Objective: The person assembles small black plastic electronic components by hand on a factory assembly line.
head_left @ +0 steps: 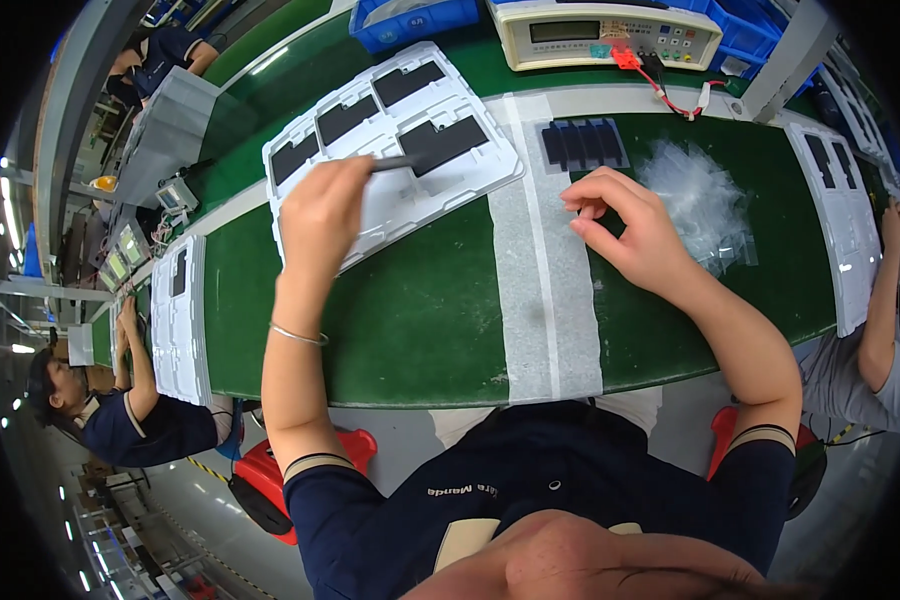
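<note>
Left hand (322, 208) over the near edge of the white moulded tray (390, 150) on the green belt (410, 310), fingers pinched together on a thin dark tool (395, 162), its tip reaching a black flat piece (442, 143) seated in a tray pocket, probably for fine positioning. Right hand (630, 228) beside the white stripe (540, 290), thumb and fingertips closed together, whether on something tiny impossible to tell. Row of black parts (582, 143) and clear bags (705, 195) just beyond, toward the far edge, within easy reach.
</note>
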A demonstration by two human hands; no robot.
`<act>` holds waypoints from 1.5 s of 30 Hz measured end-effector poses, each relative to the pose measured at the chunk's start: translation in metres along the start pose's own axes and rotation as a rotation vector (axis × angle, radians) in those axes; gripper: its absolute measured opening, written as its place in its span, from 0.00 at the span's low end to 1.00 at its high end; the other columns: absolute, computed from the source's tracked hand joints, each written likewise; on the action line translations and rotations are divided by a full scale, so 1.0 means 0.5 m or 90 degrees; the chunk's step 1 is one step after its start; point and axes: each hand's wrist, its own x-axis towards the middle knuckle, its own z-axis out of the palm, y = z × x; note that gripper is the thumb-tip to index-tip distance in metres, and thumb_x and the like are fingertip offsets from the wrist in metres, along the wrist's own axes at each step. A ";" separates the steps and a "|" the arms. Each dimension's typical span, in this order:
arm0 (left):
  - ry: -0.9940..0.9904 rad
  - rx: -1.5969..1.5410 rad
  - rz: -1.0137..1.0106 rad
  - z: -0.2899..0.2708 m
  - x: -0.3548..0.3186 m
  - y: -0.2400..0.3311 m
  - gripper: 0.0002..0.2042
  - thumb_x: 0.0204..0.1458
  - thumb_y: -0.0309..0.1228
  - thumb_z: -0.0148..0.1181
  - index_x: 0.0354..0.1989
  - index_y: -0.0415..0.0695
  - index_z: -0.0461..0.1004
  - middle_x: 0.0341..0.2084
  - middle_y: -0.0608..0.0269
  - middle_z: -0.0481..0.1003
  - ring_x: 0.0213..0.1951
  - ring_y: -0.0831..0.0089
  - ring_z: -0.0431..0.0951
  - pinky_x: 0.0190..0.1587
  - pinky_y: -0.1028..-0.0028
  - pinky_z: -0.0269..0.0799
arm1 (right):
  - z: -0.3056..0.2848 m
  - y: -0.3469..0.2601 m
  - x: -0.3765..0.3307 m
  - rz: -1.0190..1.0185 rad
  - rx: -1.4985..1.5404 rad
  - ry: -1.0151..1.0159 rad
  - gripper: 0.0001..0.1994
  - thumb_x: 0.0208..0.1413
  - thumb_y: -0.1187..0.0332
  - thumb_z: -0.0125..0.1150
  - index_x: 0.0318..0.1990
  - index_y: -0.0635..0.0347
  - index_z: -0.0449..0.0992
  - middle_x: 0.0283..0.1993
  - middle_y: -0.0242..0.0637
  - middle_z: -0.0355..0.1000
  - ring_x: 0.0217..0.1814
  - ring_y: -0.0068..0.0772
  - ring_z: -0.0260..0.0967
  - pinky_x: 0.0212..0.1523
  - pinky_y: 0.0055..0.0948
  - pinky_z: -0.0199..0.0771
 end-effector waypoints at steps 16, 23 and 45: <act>-0.340 0.048 -0.113 0.003 -0.036 -0.033 0.12 0.40 0.28 0.60 0.36 0.43 0.75 0.38 0.62 0.74 0.38 0.64 0.73 0.40 0.70 0.70 | -0.002 -0.013 0.006 0.018 0.008 -0.057 0.02 0.46 0.79 0.54 0.29 0.65 0.71 0.28 0.36 0.68 0.28 0.28 0.66 0.30 0.22 0.66; -0.305 0.028 -0.127 0.025 -0.026 -0.035 0.11 0.40 0.26 0.60 0.35 0.41 0.75 0.36 0.60 0.74 0.38 0.62 0.74 0.41 0.70 0.70 | -0.037 -0.004 0.015 0.004 0.006 0.045 0.03 0.48 0.75 0.54 0.31 0.65 0.71 0.27 0.33 0.69 0.27 0.23 0.66 0.29 0.20 0.66; -0.526 -0.294 -0.179 0.270 0.255 0.159 0.28 0.27 0.35 0.72 0.39 0.40 0.68 0.30 0.57 0.73 0.34 0.62 0.73 0.37 0.69 0.69 | -0.111 0.082 0.041 0.181 0.294 0.338 0.06 0.51 0.70 0.53 0.32 0.62 0.72 0.26 0.28 0.68 0.29 0.16 0.63 0.30 0.16 0.62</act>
